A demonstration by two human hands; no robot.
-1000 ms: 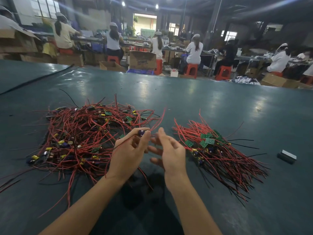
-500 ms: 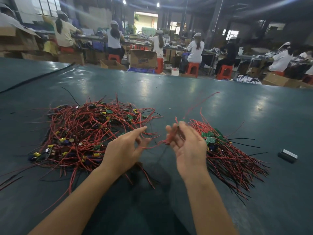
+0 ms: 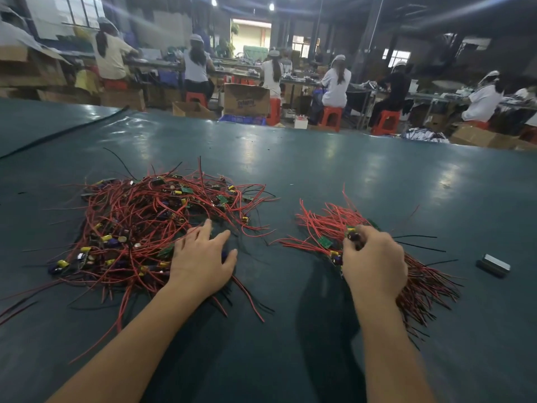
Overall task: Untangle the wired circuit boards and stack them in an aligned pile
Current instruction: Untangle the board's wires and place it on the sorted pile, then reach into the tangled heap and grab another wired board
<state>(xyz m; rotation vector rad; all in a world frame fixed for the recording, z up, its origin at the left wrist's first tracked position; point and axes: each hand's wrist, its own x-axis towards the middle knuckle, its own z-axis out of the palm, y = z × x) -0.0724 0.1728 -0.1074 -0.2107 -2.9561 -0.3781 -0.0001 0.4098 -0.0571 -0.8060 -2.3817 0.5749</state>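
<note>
A big tangled heap of small circuit boards with red and black wires (image 3: pixel 145 225) lies on the dark green table (image 3: pixel 290 175) at the left. At the right lies a smaller pile of boards with their wires combed the same way (image 3: pixel 334 225). My left hand (image 3: pixel 203 257) rests palm down with spread fingers on the near right edge of the tangled heap. My right hand (image 3: pixel 374 257) is over the smaller pile, its fingers curled round a board with a dark component (image 3: pixel 353 237) at the top of that pile.
A small grey metal block (image 3: pixel 494 266) lies on the table right of the sorted pile. A black cable (image 3: pixel 58 135) runs along the far left. Beyond the table's far edge, people sit on red stools at workbenches among cardboard boxes (image 3: pixel 247 100).
My hands have parted. The right one carried the freed board and its wires right and down onto the smaller pile. The left one dropped flat onto the tangled heap.
</note>
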